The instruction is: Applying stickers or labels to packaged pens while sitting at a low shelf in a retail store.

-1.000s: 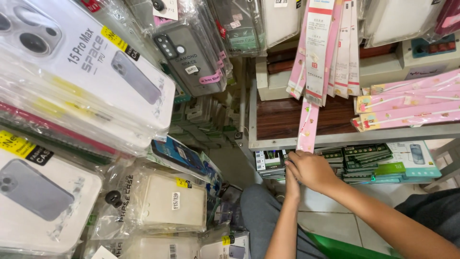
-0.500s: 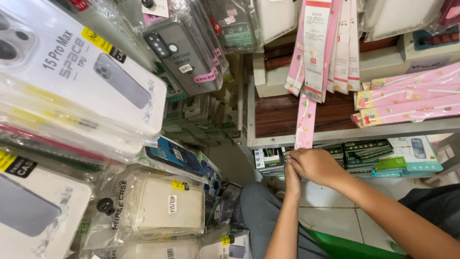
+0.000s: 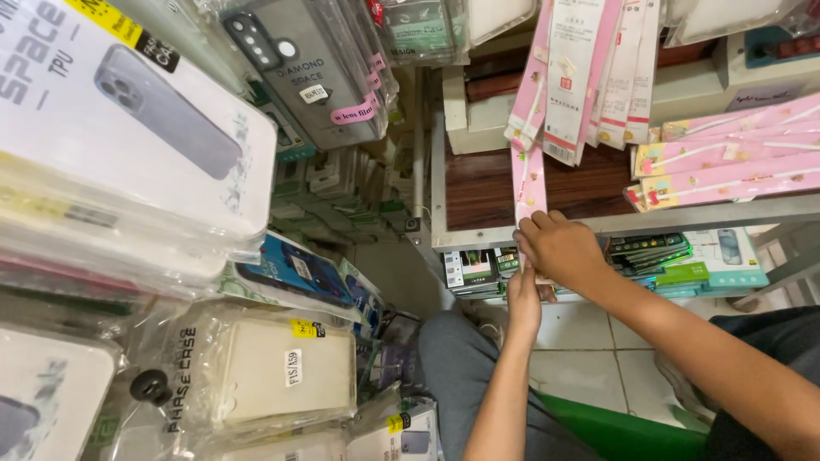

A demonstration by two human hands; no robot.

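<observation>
Right hand (image 3: 559, 249) grips the long pink packet (image 3: 530, 183), which rises toward 12 o'clock across the shelf edge (image 3: 478, 236). Left hand (image 3: 523, 294), at 6 o'clock beneath, pinches the packet's lower end.

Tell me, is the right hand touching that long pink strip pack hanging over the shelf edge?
Touching. The head view shows the right hand with its fingers curled on the lower end of the pink strip pack, no gap.

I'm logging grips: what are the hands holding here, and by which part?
Both hands, right hand above left hand, grip the lower end of a long pink packet.
</observation>
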